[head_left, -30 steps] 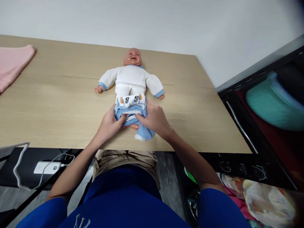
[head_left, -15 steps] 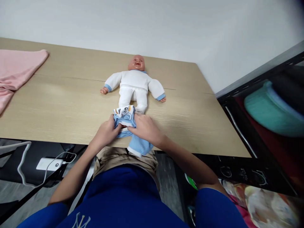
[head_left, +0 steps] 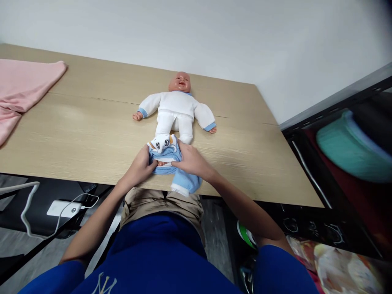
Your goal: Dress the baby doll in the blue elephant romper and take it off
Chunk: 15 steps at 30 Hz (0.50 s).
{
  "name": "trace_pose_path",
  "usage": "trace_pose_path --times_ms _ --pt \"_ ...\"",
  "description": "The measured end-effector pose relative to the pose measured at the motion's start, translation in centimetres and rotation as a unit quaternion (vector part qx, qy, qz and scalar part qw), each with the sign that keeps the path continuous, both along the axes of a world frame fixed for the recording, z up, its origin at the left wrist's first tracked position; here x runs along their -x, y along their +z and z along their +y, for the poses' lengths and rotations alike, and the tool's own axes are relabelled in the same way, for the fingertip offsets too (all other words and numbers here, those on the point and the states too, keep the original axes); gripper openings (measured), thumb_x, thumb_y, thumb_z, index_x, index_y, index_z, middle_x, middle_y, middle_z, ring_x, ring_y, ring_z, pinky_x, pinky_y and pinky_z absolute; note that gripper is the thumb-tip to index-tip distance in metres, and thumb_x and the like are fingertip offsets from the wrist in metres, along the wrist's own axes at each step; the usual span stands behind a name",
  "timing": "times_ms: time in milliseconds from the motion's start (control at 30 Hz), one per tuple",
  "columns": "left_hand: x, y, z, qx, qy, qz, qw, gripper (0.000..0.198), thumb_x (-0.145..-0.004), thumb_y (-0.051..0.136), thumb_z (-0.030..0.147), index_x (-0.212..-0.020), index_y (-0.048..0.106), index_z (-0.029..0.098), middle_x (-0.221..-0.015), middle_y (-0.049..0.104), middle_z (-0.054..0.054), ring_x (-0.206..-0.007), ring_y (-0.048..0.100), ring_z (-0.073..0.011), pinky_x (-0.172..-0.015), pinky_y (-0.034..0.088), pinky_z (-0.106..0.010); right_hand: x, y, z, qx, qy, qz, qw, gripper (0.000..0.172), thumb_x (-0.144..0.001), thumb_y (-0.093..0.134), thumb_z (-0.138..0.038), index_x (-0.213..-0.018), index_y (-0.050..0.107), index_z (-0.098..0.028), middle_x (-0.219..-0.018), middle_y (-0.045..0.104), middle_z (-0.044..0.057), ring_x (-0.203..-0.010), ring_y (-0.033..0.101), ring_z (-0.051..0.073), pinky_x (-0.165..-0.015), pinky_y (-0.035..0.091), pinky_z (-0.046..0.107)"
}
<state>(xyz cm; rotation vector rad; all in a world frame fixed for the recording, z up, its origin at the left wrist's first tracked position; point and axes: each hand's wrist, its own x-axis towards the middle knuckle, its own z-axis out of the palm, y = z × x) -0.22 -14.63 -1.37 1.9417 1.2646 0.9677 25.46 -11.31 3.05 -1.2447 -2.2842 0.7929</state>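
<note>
A baby doll (head_left: 177,103) lies face up on the table, its head toward the wall, in a white top with blue cuffs and white leg coverings. Blue fleece pants (head_left: 167,154) with a white cartoon-face patch are bunched around the foot of the doll's leg on the left. Toes show at the opening between my thumbs. My left hand (head_left: 140,166) is closed on the left side of the bunched cloth. On the other side, my right hand (head_left: 194,162) pinches the fabric. The second pant leg (head_left: 186,183) hangs at the table edge.
A pink cloth (head_left: 29,83) lies at the left of the wooden table (head_left: 92,134). Below the left edge sits a white power bank (head_left: 63,208) with a cable. A teal basin (head_left: 352,147) stands on a dark rack to the right.
The bunched pants have opened wider, and more of the doll's toes shows at the cuff. My hands have moved slightly apart while keeping hold of the cloth. The view has shifted a little.
</note>
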Motion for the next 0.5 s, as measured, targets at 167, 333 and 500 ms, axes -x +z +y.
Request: trace_pose_path --times_ms 167,333,500 --pt "0.2 0.3 0.3 0.014 -0.009 -0.061 0.998 0.053 -0.101 0.068 0.025 -0.15 0.05 0.018 -0.145 0.069 -0.017 -0.137 0.067 -0.0335 -0.124 0.053 -0.052 -0.1 0.0 -0.1 0.002 -0.03 0.048 0.998 0.059 -0.088 0.085 -0.031 -0.142 0.065 -0.018 -0.139 0.079 0.018 -0.122 0.078 0.037 -0.105 0.061 0.05" --pt "0.3 0.2 0.5 0.036 -0.002 -0.094 0.995 0.056 -0.094 0.079 0.027 -0.144 0.054 0.02 -0.134 0.069 -0.013 -0.125 0.069 -0.0307 -0.114 0.056 -0.048 -0.2 -0.8 -0.1 0.009 -0.059 0.113 0.992 0.059 -0.084 0.088 -0.033 -0.137 0.066 -0.019 -0.134 0.081 0.015 -0.116 0.079 0.035 -0.1 0.064 0.048" --pt "0.5 0.5 1.1 0.063 -0.025 -0.145 0.987 0.051 -0.095 0.086 0.034 -0.135 0.058 0.022 -0.127 0.068 -0.009 -0.115 0.068 -0.0257 -0.1 0.059 -0.04 -0.2 -2.0 -0.1 0.005 -0.094 0.144 0.985 0.082 -0.08 0.092 -0.034 -0.155 0.061 -0.02 -0.146 0.079 0.017 -0.125 0.078 0.038 -0.11 0.063 0.054"
